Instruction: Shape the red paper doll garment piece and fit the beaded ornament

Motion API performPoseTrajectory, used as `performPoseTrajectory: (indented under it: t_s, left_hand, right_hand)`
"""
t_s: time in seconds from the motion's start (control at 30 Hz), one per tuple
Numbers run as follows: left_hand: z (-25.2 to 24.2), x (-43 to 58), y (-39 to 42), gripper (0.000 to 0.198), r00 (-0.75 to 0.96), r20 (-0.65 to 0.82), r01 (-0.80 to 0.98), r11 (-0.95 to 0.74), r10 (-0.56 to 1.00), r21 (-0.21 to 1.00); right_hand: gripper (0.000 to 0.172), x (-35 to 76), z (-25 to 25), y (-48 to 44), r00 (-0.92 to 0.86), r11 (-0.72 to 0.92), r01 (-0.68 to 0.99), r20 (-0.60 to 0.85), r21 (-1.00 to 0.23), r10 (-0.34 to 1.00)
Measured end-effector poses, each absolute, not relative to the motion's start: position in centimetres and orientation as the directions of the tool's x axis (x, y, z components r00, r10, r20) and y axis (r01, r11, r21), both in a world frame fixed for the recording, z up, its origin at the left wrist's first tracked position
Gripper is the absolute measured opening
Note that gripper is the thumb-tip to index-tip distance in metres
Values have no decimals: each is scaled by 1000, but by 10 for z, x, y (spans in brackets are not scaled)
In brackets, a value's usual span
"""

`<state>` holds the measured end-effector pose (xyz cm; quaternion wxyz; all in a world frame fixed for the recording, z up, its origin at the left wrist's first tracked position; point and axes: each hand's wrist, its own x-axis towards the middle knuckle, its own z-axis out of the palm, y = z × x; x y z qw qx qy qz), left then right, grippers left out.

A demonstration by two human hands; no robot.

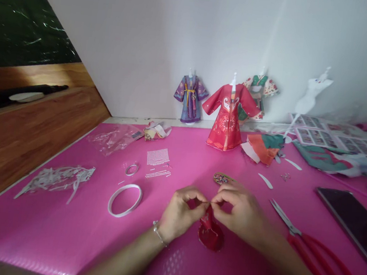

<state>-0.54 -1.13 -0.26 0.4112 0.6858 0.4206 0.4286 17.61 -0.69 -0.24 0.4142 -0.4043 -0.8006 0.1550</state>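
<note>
Both hands meet over the pink mat in front of me. My left hand (185, 209), with a bracelet at its wrist, pinches the top of a small red fabric piece (210, 237) between thumb and forefinger. My right hand (239, 211) pinches the same piece close beside it, fingertips almost touching. The fabric hangs down from the fingers, and its wider rounded lower part rests on or just above the mat. Just beyond my right hand lies an oval pad of colourful pinheads (221, 178). What exactly sits between the fingertips is too small to make out.
Red-handled scissors (304, 241) and a dark phone (354, 221) lie at the right. A white tape roll (125, 200), a small ring (132, 169) and a sheet of beads (158, 156) are at the left. A red miniature robe (229, 116) stands at the back.
</note>
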Motion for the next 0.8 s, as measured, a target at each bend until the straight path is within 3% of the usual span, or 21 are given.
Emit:
performPoseTrajectory:
  t_s: [0.27, 0.47, 0.8]
  left_hand:
    - [-4, -4, -9, 7, 254, 85, 80, -109, 964, 991]
    - [3, -5, -8, 13, 263, -66, -53, 83, 962, 995]
    - [-1, -8, -5, 13, 253, -92, -212, 147, 963, 966]
  right_hand:
    - [16, 176, 1, -8, -290, 544, 482, 461, -687, 839]
    - [14, 176, 12, -10, -240, 431, 439, 359, -788, 902]
    - [12, 179, 20, -12, -188, 250, 325, 197, -912, 962]
